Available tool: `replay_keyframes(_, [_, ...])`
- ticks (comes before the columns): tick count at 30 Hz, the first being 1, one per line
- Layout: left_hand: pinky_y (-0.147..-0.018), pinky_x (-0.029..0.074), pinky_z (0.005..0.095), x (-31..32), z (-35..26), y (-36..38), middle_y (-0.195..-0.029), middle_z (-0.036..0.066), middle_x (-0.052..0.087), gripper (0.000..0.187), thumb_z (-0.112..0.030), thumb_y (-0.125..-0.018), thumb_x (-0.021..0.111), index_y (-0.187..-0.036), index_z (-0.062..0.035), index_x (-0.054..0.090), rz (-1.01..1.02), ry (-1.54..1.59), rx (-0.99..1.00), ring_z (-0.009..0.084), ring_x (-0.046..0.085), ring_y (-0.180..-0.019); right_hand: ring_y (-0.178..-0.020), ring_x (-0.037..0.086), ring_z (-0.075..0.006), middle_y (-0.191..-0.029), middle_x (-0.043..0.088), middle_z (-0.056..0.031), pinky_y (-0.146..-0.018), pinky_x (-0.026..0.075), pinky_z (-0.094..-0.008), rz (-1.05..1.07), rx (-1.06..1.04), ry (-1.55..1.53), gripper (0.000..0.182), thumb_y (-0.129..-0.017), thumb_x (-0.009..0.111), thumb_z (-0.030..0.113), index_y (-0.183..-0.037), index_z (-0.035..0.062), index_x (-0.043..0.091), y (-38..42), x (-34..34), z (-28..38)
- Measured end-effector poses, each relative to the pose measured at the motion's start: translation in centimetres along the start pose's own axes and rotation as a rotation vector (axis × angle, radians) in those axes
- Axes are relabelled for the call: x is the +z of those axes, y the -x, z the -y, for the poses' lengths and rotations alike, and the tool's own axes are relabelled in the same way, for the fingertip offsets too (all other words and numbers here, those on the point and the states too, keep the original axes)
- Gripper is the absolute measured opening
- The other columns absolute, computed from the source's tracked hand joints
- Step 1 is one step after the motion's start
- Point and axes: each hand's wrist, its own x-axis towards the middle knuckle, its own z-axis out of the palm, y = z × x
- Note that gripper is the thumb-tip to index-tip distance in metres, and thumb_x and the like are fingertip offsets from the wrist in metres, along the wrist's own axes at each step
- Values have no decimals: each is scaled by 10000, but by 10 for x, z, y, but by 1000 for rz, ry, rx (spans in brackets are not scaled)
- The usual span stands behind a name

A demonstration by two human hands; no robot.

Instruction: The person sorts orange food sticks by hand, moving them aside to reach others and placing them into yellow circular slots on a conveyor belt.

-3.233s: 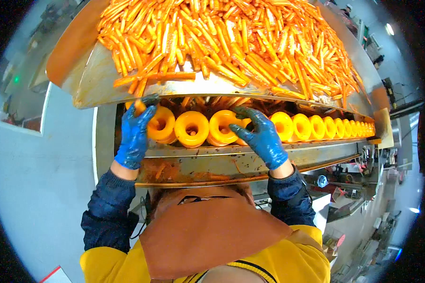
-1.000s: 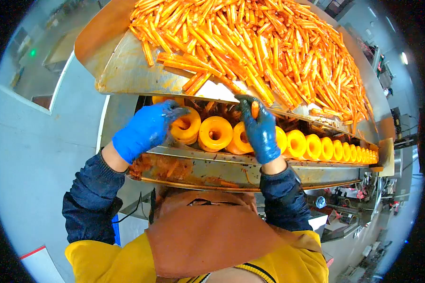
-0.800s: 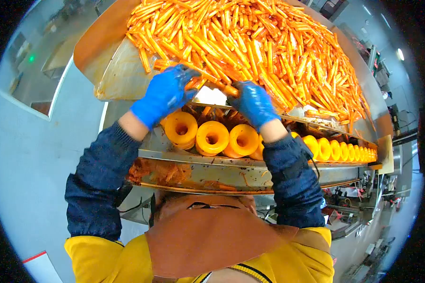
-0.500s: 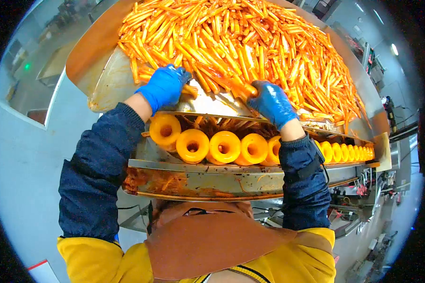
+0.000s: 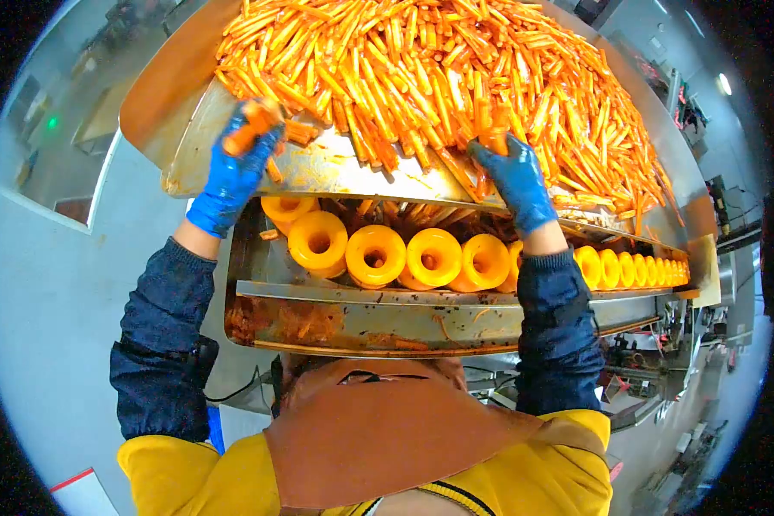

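A large heap of orange-red sticks lies on a metal tray. My left hand, in a blue glove, is at the tray's left part with its fingers round several of the sticks, whose ends point up. At the heap's front edge, my right hand, also gloved in blue, has sticks between thumb and fingers, their ends showing above the hand. Below the tray edge runs a row of yellow-orange cups with round holes; my right forearm crosses over part of it.
A metal ledge with reddish smears runs below the cups, close to my body. More sticks lie in the dark gap behind the cups. Equipment stands at the lower right, and a white-framed window is at the left.
My left hand has moved left and slightly down, away from the heap, with sticks in it. My right hand has shifted a little right, and sticks now stand up from it.
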Motion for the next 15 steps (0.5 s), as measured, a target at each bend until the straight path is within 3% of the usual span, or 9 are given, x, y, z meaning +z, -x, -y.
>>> replay_keyframes(1, [-887, 470, 300, 0, -8, 1, -1106, 38, 590, 216, -119, -927, 559, -1134, -59, 551, -3, -1, -6, 128, 575, -980, -756, 620, -166, -843, 674, -90, -695, 497, -320, 65, 28, -255, 464, -815, 662, 362, -1123, 16, 634, 11, -3, 8])
replay_keyframes(3, [-888, 470, 307, 5, -24, 2, -1110, 30, 576, 288, -115, -920, 568, -1198, -58, 515, -373, 362, -34, 140, 573, -989, -677, 543, -88, -784, 631, -23, -628, 466, -259, 259, 201, -524, 403, -848, 654, 340, -1110, 34, 642, 40, 7, 26])
replay_keyframes(4, [-871, 468, 292, 3, -27, 2, -1129, 36, 564, 351, -145, -917, 584, -1242, -60, 484, -431, 447, -105, 142, 563, -1010, -683, 528, -52, -794, 621, 16, -612, 444, -236, 307, 218, -448, 371, -857, 655, 317, -1119, 55, 643, 57, 14, 43])
replay_keyframes(5, [-871, 468, 292, 4, -27, 3, -1129, 36, 564, 351, -145, -917, 584, -1242, -60, 484, -433, 448, -108, 142, 563, -1010, -708, 530, -45, -801, 610, 40, -618, 443, -238, 306, 222, -650, 315, -869, 649, 313, -1079, 77, 657, 74, 31, 53])
replay_keyframes(7, [-883, 456, 291, 7, -26, 5, -1135, 27, 563, 378, -174, -915, 593, -1259, -74, 474, -567, 680, -146, 143, 555, -1035, -726, 563, -87, -829, 633, 24, -628, 465, -268, 416, 275, -810, 254, -873, 649, 310, -935, 64, 653, 93, 59, 63])
replay_keyframes(10, [-915, 444, 312, 13, -35, 25, -1161, 34, 540, 413, -237, -932, 569, -1297, -83, 453, -568, 702, -184, 149, 529, -1073, -682, 585, -145, -786, 656, -54, -606, 479, -322, 420, 356, -734, 293, -868, 650, 305, -924, 18, 641, 104, 102, 27])
replay_keyframes(12, [-949, 427, 339, 14, -45, 40, -1206, 47, 508, 449, -276, -946, 540, -1337, -103, 406, -541, 722, -223, 162, 504, -1104, -643, 616, -237, -752, 650, -167, -601, 487, -371, 352, 175, -304, 313, -862, 651, 287, -907, -22, 625, 108, 101, 12])
replay_keyframes(13, [-949, 427, 339, 11, -44, 46, -1206, 47, 508, 449, -276, -946, 540, -1337, -103, 406, -548, 721, -223, 162, 504, -1104, -650, 628, -320, -758, 628, -227, -610, 488, -387, 228, 119, -114, 303, -853, 655, 272, -887, -27, 616, 109, 92, 20])
replay_keyframes(15, [-956, 417, 341, 6, -42, 59, -1187, 39, 519, 454, -289, -943, 541, -1338, -106, 410, -537, 740, -268, 173, 511, -1098, -683, 633, -351, -786, 647, -213, -614, 490, -387, 157, 29, -159, 269, -862, 644, 257, -929, -3, 632, 105, 79, 37])
